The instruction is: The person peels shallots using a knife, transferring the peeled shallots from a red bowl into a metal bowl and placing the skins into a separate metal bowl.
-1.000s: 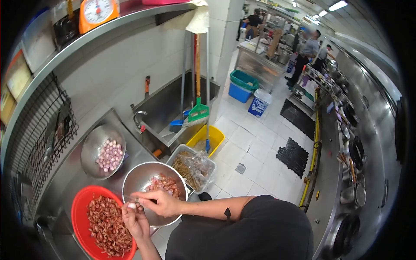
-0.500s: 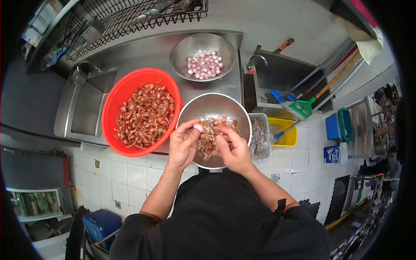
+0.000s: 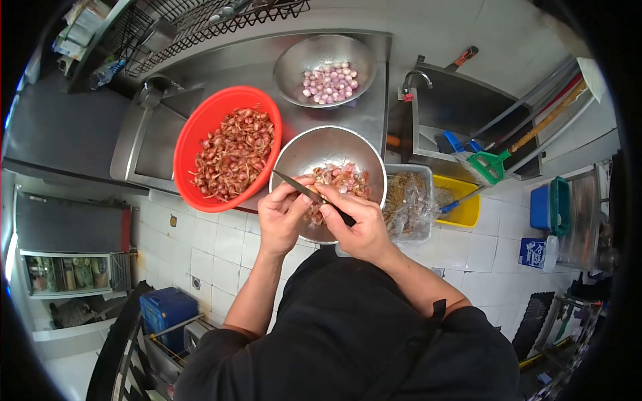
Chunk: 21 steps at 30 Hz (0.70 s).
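Over the steel bowl (image 3: 284, 160), my right hand (image 3: 361, 224) grips a small knife (image 3: 295, 183). Its dark blade points up and left, across the fingers of my left hand (image 3: 279, 217). Those fingers pinch a small shallot (image 3: 311, 188), mostly hidden by blade and fingertips. Reddish shallot skins (image 3: 348, 179) lie in the bowl beneath both hands. To the left, a red basin (image 3: 186, 157) holds many unpeeled shallots (image 3: 234, 154). Behind the bowl, a steel colander (image 3: 289, 70) contains peeled, pale purple shallots (image 3: 330, 83).
A steel sink (image 3: 157, 150) is at the left, another sink (image 3: 461, 100) at the right. Beside the bowl stand a clear plastic tub (image 3: 426, 230) of dry brown scraps and a yellow bin (image 3: 471, 210). A green brush (image 3: 487, 167) and several poles lean near the right sink.
The knife blade has come into clear sight, lying across the left fingers, where the shallot showed plainly before. The view has shifted, with the basin and bowl appearing higher.
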Each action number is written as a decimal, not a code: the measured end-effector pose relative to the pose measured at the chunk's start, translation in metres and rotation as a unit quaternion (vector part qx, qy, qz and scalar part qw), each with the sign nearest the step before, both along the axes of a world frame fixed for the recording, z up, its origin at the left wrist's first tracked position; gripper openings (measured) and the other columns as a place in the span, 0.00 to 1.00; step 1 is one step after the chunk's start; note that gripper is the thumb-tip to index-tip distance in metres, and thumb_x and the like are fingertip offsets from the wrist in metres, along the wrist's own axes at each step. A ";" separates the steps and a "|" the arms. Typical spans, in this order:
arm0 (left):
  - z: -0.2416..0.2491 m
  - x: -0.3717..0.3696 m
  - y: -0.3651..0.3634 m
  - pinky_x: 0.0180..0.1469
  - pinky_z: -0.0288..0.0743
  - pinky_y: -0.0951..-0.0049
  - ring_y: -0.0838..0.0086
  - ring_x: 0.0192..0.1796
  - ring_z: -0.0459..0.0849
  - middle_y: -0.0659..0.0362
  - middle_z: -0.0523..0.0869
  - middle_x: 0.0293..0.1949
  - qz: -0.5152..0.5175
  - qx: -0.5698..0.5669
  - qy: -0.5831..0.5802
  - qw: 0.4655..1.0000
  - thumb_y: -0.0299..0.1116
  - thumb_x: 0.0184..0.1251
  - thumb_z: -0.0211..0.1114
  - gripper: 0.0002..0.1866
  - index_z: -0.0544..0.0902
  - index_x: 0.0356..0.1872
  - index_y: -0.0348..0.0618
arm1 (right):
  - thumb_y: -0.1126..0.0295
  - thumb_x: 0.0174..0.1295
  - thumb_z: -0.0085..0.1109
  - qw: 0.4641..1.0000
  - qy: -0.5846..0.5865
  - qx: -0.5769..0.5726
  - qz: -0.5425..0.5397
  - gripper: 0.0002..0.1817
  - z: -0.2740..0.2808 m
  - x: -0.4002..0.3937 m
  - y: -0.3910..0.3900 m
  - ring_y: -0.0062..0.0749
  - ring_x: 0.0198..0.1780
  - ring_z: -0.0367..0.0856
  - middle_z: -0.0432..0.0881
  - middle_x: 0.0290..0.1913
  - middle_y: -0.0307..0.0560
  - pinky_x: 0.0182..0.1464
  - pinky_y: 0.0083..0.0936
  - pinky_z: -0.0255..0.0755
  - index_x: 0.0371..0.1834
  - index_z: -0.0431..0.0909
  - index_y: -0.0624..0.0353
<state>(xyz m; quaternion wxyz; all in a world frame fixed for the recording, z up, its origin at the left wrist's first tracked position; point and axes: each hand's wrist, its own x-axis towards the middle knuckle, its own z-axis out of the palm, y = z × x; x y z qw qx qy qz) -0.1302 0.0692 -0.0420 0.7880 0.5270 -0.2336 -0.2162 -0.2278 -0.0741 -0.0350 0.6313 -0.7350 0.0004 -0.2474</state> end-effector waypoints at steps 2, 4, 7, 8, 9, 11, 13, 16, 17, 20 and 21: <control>-0.001 -0.003 -0.002 0.55 0.78 0.76 0.75 0.51 0.85 0.54 0.85 0.50 0.004 0.001 -0.003 1.000 0.17 0.69 0.61 0.14 0.80 0.55 0.29 | 0.75 0.65 0.61 1.000 -0.009 -0.018 -0.021 0.19 0.000 -0.003 -0.001 0.41 0.52 0.87 0.85 0.53 0.60 0.56 0.30 0.77 0.59 0.79 0.69; -0.003 -0.004 -0.003 0.55 0.78 0.77 0.76 0.50 0.84 0.55 0.85 0.49 0.004 0.013 -0.003 1.000 0.17 0.69 0.61 0.14 0.81 0.54 0.29 | 0.75 0.65 0.60 1.000 -0.021 -0.006 -0.016 0.19 -0.003 -0.001 -0.004 0.40 0.53 0.87 0.85 0.53 0.59 0.56 0.30 0.77 0.59 0.79 0.69; -0.001 -0.004 -0.005 0.54 0.78 0.77 0.77 0.51 0.84 0.55 0.84 0.50 0.013 0.019 -0.008 1.000 0.17 0.69 0.62 0.14 0.81 0.54 0.29 | 0.75 0.65 0.60 1.000 -0.025 0.011 0.001 0.19 -0.005 -0.002 -0.008 0.40 0.54 0.86 0.85 0.53 0.59 0.57 0.29 0.77 0.59 0.79 0.69; 0.000 -0.003 -0.005 0.54 0.78 0.77 0.77 0.51 0.84 0.55 0.84 0.50 0.011 0.018 -0.008 1.000 0.17 0.69 0.62 0.14 0.81 0.54 0.29 | 0.75 0.66 0.60 1.000 -0.021 0.017 0.012 0.19 -0.005 -0.002 -0.009 0.40 0.54 0.86 0.85 0.53 0.58 0.57 0.29 0.76 0.59 0.79 0.69; 0.000 -0.002 -0.004 0.53 0.77 0.78 0.77 0.50 0.84 0.56 0.83 0.51 0.004 0.026 -0.005 1.000 0.17 0.68 0.62 0.14 0.81 0.54 0.29 | 0.75 0.66 0.60 1.000 -0.021 0.016 0.009 0.19 -0.004 -0.002 -0.009 0.40 0.54 0.86 0.85 0.53 0.58 0.57 0.29 0.76 0.59 0.79 0.69; -0.001 0.001 -0.002 0.52 0.77 0.79 0.78 0.49 0.83 0.57 0.83 0.51 -0.005 0.033 -0.001 0.999 0.17 0.68 0.63 0.14 0.82 0.54 0.29 | 0.75 0.66 0.59 0.999 -0.011 0.038 0.014 0.19 -0.002 -0.001 -0.008 0.39 0.54 0.86 0.85 0.54 0.58 0.58 0.29 0.76 0.59 0.78 0.70; -0.005 0.007 -0.002 0.51 0.77 0.79 0.79 0.48 0.83 0.57 0.82 0.51 -0.002 0.028 -0.015 0.999 0.16 0.68 0.63 0.14 0.81 0.54 0.29 | 0.75 0.67 0.59 1.000 -0.006 0.029 0.008 0.18 -0.005 0.003 -0.007 0.37 0.54 0.86 0.86 0.53 0.57 0.58 0.28 0.76 0.59 0.78 0.70; -0.010 0.021 0.000 0.50 0.75 0.79 0.80 0.46 0.82 0.57 0.81 0.50 -0.027 0.023 -0.014 0.999 0.16 0.69 0.62 0.14 0.82 0.54 0.29 | 0.75 0.68 0.57 0.999 0.023 0.042 0.001 0.18 -0.005 0.012 -0.002 0.33 0.54 0.85 0.86 0.53 0.55 0.58 0.26 0.75 0.60 0.78 0.69; -0.017 0.029 0.003 0.53 0.76 0.76 0.77 0.48 0.83 0.55 0.83 0.50 -0.048 0.002 -0.013 0.999 0.17 0.69 0.62 0.15 0.80 0.56 0.30 | 0.75 0.69 0.57 0.997 0.046 0.065 0.001 0.17 -0.004 0.015 0.001 0.30 0.54 0.85 0.86 0.52 0.53 0.58 0.24 0.75 0.60 0.78 0.69; -0.010 0.042 0.004 0.53 0.76 0.72 0.72 0.45 0.83 0.53 0.85 0.45 -0.058 -0.019 0.067 0.996 0.23 0.69 0.65 0.20 0.76 0.61 0.30 | 0.74 0.71 0.56 0.980 0.097 0.175 -0.006 0.17 -0.010 0.027 0.010 0.24 0.51 0.83 0.87 0.51 0.49 0.56 0.22 0.75 0.60 0.78 0.69; -0.011 0.050 0.006 0.54 0.78 0.71 0.70 0.48 0.84 0.49 0.85 0.49 -0.090 -0.048 0.071 0.992 0.24 0.72 0.62 0.21 0.74 0.63 0.30 | 0.72 0.72 0.55 0.976 0.111 0.186 -0.012 0.17 -0.006 0.030 0.013 0.20 0.48 0.82 0.87 0.49 0.47 0.54 0.21 0.75 0.61 0.78 0.69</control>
